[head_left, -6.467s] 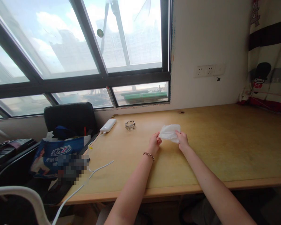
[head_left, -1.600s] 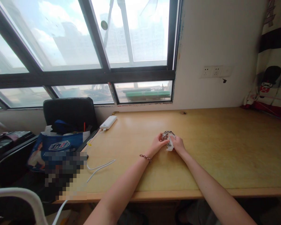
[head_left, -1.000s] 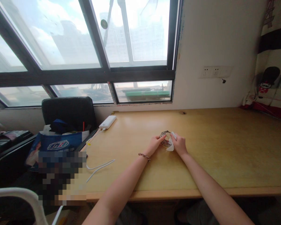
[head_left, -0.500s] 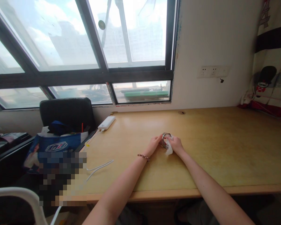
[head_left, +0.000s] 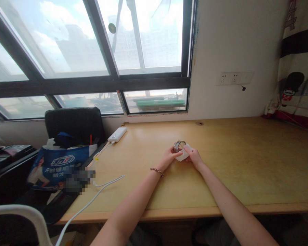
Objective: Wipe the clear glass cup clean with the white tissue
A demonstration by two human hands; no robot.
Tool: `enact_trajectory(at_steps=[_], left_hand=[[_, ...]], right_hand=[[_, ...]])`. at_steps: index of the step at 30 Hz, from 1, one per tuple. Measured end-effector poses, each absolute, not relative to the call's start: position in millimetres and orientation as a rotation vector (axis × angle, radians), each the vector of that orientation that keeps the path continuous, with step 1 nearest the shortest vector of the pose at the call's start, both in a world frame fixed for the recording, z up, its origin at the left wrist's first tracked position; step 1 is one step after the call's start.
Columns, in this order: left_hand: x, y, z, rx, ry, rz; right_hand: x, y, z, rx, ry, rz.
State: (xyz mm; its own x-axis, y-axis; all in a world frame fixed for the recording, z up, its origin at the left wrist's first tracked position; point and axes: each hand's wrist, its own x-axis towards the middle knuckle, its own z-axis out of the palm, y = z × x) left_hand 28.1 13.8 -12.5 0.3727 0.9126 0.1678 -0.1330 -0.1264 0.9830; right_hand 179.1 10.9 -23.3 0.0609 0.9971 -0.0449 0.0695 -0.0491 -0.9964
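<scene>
Over the middle of the wooden desk, my two hands meet around a small dark, shiny loop [head_left: 179, 145], perhaps a watch or bracelet; its exact kind is too small to tell. My left hand [head_left: 168, 156] grips the loop's left side, with the thumb reaching toward the right. A white tissue [head_left: 182, 156] lies along the front of the loop and partly hides it. On the right, my right hand [head_left: 194, 158] has its fingers closed on the tissue, pressing it to the loop. A braided bracelet [head_left: 157, 172] circles my left wrist.
A white power bank [head_left: 117, 134] lies at the back left of the desk [head_left: 246, 164], its white cable [head_left: 102, 186] trailing to the front edge. Left of it stands a black chair [head_left: 74, 121] bearing a blue bag [head_left: 64, 162]. Behind are a window and a wall socket [head_left: 229, 78].
The loop has tipped and risen slightly between my hands. The tissue, which hung down beside my right hand, now spreads across the loop's front, and my left thumb has moved right.
</scene>
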Motion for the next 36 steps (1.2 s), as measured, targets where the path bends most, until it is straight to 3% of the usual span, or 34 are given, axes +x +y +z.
enact_trajectory(at_steps=[3,9,19,29,36], left_hand=[[28.4,14.7,-13.0,1.405,0.753,1.071],[29.4,10.8,-10.5,1.44,0.748,1.036],[28.0,7.0,-9.7,1.453,0.911,0.981],[22.3,9.0,-13.4,1.466,0.961,0.961],[26.0,5.8,-6.2,1.489,0.753,0.956]], right_hand=[[178.6,12.0,-23.2,-1.239,-1.158,1.239],[181.8,14.0,-27.8,-1.276,-1.318,1.048],[181.9,10.2,-24.1,-1.616,-1.653,0.47],[176.9,5.2,-19.5,-1.389,-1.815,0.635],[181.7,14.0,-26.8,-1.698,-1.56,0.474]])
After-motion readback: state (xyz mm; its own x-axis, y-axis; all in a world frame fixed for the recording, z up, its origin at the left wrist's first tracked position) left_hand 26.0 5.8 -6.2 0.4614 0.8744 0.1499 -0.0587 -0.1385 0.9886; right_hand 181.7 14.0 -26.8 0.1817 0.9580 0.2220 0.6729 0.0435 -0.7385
